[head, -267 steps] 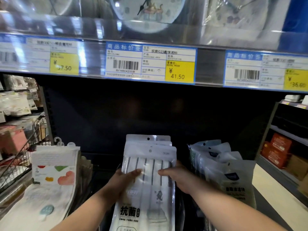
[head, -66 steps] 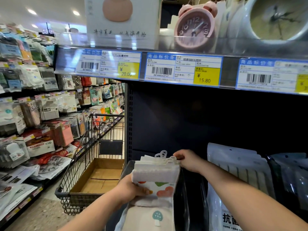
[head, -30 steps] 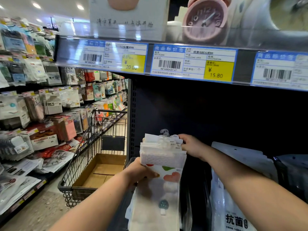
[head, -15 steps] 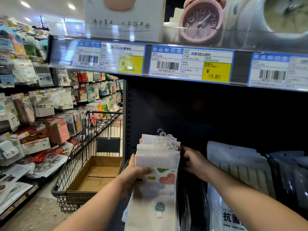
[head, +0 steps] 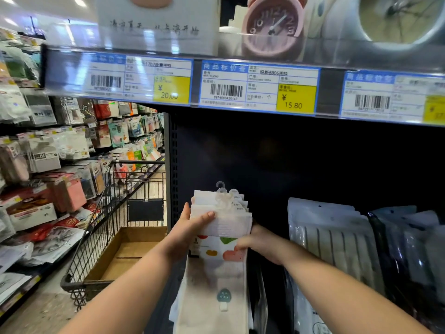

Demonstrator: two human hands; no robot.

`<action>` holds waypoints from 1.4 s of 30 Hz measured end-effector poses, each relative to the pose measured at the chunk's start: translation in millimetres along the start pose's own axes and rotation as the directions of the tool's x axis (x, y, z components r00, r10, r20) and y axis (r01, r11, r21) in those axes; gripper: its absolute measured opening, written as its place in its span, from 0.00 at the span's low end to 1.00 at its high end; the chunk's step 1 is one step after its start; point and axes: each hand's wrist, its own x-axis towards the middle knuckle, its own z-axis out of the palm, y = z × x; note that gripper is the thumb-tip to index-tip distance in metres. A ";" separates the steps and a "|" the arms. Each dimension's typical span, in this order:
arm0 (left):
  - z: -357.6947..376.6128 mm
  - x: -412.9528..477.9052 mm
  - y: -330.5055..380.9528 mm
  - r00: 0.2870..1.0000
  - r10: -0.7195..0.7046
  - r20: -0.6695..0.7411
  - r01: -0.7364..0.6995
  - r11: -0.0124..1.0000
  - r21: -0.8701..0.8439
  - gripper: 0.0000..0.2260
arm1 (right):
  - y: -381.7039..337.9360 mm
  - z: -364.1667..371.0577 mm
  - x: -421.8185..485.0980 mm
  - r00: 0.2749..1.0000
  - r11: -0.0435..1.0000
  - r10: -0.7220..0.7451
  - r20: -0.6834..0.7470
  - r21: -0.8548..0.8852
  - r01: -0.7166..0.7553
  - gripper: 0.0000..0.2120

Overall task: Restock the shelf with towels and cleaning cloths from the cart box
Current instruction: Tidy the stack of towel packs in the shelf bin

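Observation:
A stack of white hanging towels [head: 220,239] with coloured fruit prints and clear plastic hooks stands upright at the left end of the dark shelf bay [head: 301,160]. My left hand [head: 190,230] grips the stack's upper left edge, thumb across the front. On the stack's right edge, at the printed band, my right hand [head: 260,244] holds it with the fingers on the front. To the left stands the wire cart [head: 115,227] with an open cardboard box [head: 127,251]; the box bottom that I see is bare.
White packaged cloths [head: 332,239] and dark packs [head: 409,247] stand on the shelf right of the towels. Price labels [head: 257,85] run along the shelf edge above, with clocks [head: 272,25] on top. Packed goods fill the aisle shelves [head: 48,165] at left.
My right hand has moved from behind the stack's top down to its right edge. My left hand has slid up to the stack's top. The towels stay at the shelf's left end.

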 end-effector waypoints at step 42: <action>6.5 -88.2 -77.9 0.854 -0.315 -0.415 0.503 0.705 0.499 0.22 | 33.9 88.9 -62.8 0.890 0.932 0.351 -0.290 0.196 -0.303 0.24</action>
